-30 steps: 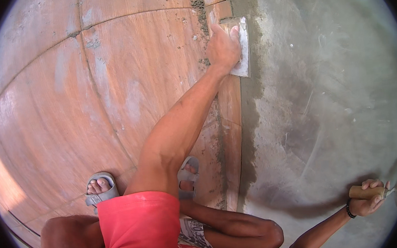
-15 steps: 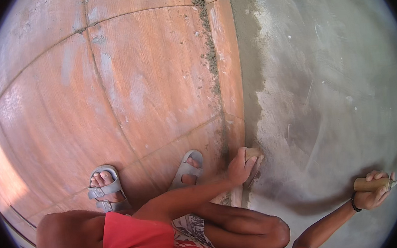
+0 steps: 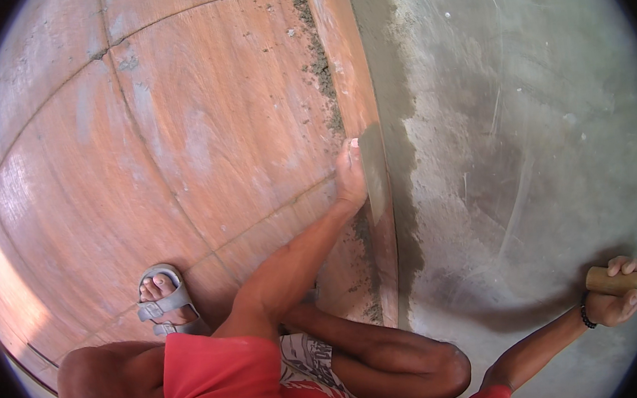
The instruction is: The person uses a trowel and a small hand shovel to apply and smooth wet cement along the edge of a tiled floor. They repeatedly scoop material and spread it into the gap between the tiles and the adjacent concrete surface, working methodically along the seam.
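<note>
My left hand is closed at the raised orange tile strip. A flat grey blade, seemingly a trowel's, lies over the strip beside my fingers; its handle is hidden in my grip. Along the strip's right side runs a band of wet grey mortar. Far to the right, over the grey concrete floor, my right hand holds a wooden-handled tool by its thick round handle. A metal neck shows at the handle's end, but the rest blurs into the picture's rim.
Large orange wood-grain tiles cover the floor at left, with mortar crumbs along the strip. My sandalled foot rests on the tiles. My bent knee sticks out at the lower middle.
My left hand has moved forward and slightly left, from the mortar band onto the tile strip, and the blade's flat face now shows. My right hand has shifted slightly right with its tool.
</note>
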Demonstrator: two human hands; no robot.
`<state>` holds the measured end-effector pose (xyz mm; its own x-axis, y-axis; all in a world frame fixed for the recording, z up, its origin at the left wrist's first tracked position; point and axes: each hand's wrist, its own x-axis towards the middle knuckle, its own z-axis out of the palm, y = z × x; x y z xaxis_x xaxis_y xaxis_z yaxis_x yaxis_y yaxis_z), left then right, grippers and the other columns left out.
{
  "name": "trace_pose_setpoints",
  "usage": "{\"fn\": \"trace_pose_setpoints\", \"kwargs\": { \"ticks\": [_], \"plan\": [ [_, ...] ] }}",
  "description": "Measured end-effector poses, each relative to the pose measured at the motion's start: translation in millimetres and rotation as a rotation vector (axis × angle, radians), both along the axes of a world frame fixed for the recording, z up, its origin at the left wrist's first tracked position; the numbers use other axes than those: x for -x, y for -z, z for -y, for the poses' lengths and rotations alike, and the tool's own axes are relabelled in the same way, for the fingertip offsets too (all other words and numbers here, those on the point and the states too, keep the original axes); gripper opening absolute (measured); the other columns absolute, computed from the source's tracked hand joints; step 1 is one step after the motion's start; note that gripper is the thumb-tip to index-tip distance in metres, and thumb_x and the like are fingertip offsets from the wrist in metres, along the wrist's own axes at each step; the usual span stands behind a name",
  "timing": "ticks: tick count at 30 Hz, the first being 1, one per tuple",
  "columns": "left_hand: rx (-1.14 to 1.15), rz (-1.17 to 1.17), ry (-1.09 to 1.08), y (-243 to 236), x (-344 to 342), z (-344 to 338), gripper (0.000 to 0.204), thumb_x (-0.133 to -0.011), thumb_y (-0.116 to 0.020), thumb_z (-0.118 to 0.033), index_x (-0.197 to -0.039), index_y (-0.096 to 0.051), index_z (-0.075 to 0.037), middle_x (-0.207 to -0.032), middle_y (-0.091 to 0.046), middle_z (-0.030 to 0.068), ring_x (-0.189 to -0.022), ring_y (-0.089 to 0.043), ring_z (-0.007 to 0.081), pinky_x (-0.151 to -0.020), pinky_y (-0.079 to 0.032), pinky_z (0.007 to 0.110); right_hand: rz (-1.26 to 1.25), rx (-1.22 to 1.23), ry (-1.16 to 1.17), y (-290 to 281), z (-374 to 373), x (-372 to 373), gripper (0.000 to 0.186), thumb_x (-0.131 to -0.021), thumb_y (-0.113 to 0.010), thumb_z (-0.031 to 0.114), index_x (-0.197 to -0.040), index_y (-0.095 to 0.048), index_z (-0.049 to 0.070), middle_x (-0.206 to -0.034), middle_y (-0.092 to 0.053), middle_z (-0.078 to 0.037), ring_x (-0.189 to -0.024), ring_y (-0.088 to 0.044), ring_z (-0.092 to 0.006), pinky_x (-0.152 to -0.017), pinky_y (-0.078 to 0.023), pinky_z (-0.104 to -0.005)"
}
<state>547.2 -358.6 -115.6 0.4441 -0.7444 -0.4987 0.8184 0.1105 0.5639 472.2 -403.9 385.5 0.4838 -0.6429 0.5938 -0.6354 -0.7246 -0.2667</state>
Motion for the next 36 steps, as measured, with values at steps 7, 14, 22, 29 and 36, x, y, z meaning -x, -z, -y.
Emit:
{"fn": "trace_pose_setpoints", "kwargs": {
  "ticks": [7, 14, 22, 29, 36],
  "plan": [
    [-0.081, 0.238, 0.032, -3, 5, -4, 0.035, -0.104, -0.036, -0.028, -0.099, -0.052, 0.002, -0.083, -0.054, 0.0149, -0.081, -0.052, 0.0232, -0.079, -0.044, 0.035, 0.027, -0.024, -0.002, -5, 0, 7, 0.077, -0.089, -0.055, 0.050, -0.133, -0.036, -0.011, -0.087, -0.050, -0.016, -0.071, -0.050, -0.0242, -0.067, -0.042, -0.0359],
    [-0.113, 0.032, 0.003, -4, 17, -7, 0.036, -0.104, -0.036, -0.030, -0.100, -0.053, 0.001, -0.083, -0.055, 0.0150, -0.082, -0.052, 0.0225, -0.079, -0.043, 0.035, 0.019, 0.007, 0.019, -4, 0, 4, 0.080, -0.089, -0.054, 0.050, -0.133, -0.034, -0.013, -0.088, -0.047, -0.014, -0.073, -0.048, -0.0250, -0.068, -0.041, -0.0366],
    [-0.049, 0.203, -0.036, -3, 6, 6, 0.038, -0.105, -0.034, -0.032, -0.100, -0.052, 0.001, -0.079, -0.055, 0.0118, -0.077, -0.052, 0.0202, -0.074, -0.044, 0.036, 0.055, -0.218, -0.070, -27, 2, 26, 0.061, -0.087, -0.057, 0.049, -0.108, -0.047, -0.008, -0.097, -0.043, -0.012, -0.082, -0.045, -0.0235, -0.073, -0.037, -0.0343],
    [-0.040, 0.242, 0.000, -2, 6, 2, 0.040, -0.105, -0.034, -0.034, -0.103, -0.053, 0.001, -0.081, -0.058, 0.0141, -0.078, -0.056, 0.0228, -0.075, -0.045, 0.037, 0.082, -0.276, -0.090, -28, 2, 28, 0.056, -0.086, -0.059, 0.048, -0.097, -0.049, -0.007, -0.096, -0.042, -0.012, -0.083, -0.044, -0.0231, -0.075, -0.036, -0.0347],
    [-0.117, 0.267, 0.077, -20, 11, -11, 0.034, -0.103, -0.036, -0.027, -0.112, -0.053, 0.001, -0.093, -0.064, 0.0213, -0.088, -0.062, 0.0342, -0.081, -0.046, 0.041, 0.112, -0.369, -0.145, -33, 2, 31, 0.055, -0.088, -0.058, 0.045, -0.097, -0.052, -0.009, -0.094, -0.045, -0.015, -0.082, -0.045, -0.0249, -0.075, -0.037, -0.0367]
  ]
}}
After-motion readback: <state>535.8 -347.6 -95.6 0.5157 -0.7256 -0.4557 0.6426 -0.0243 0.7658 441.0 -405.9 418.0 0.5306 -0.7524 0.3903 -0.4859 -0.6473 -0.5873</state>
